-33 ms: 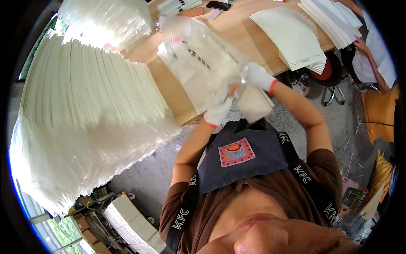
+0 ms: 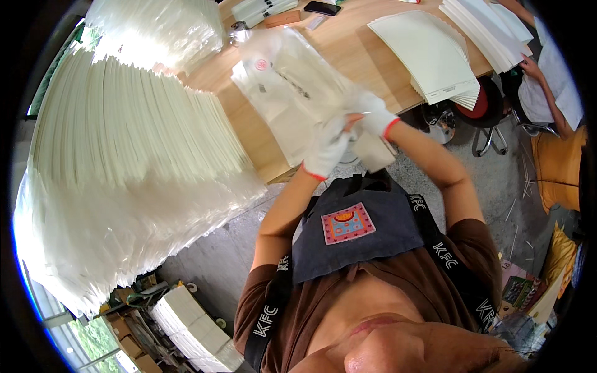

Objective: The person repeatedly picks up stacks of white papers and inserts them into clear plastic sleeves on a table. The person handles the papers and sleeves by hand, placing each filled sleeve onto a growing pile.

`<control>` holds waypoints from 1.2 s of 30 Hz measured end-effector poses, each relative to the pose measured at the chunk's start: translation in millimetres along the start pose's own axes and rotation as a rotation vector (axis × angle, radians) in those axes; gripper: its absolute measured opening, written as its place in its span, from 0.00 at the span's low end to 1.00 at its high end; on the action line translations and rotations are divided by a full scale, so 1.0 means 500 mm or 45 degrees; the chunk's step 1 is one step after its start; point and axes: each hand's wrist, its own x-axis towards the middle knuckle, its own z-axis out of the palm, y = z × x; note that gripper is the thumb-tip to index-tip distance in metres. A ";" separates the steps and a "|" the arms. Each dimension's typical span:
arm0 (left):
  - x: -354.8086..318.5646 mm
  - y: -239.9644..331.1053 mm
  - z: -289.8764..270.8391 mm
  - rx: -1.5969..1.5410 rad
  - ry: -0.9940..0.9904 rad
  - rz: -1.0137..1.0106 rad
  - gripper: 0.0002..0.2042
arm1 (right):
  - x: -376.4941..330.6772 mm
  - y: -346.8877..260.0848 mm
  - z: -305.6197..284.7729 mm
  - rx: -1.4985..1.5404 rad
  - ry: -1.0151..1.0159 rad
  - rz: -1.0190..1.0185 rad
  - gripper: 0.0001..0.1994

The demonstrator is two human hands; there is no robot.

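A clear plastic bag (image 2: pixel 292 65) with a round red mark and dark print lies over the table's near edge, pale paper showing through it. Both my white-gloved hands are together at its near end. My left hand (image 2: pixel 328 148) pinches the bag, its bare thumb or fingertip showing. My right hand (image 2: pixel 374 115) is closed on the bag's right side; its fingers are blurred. Below the hands juts the end of a pale paper stack (image 2: pixel 375 154). Whether this stack is inside the bag I cannot tell. More pale sheets (image 2: pixel 283 140) lie under the bag on the table.
Tall rows of bagged paper (image 2: pixel 137 124) stand at the left. On the wooden table (image 2: pixel 249 133) are a phone (image 2: pixel 322 8), a brown block (image 2: pixel 283 19) and fanned pale sheets (image 2: pixel 423 53). A co-worker's hand (image 2: pixel 530 67) touches another paper stack (image 2: pixel 482 31) at the far right.
My right hand has shifted slightly left, closer to my left hand. The bag has moved a little, and the paper end below the hands shows less.
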 end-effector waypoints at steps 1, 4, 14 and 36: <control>0.022 0.018 0.017 0.105 -0.087 0.038 0.12 | 0.013 -0.012 0.038 -0.162 0.246 -0.090 0.17; 0.054 0.000 0.058 0.276 -0.124 0.096 0.10 | 0.021 -0.045 0.072 -0.266 0.436 -0.058 0.16; -0.194 -0.167 0.053 0.677 0.084 0.097 0.11 | -0.135 -0.022 0.103 -0.104 0.420 0.269 0.20; -0.444 -0.220 -0.006 0.511 0.355 -0.453 0.07 | -0.287 -0.006 0.074 -0.380 -0.638 -0.097 0.12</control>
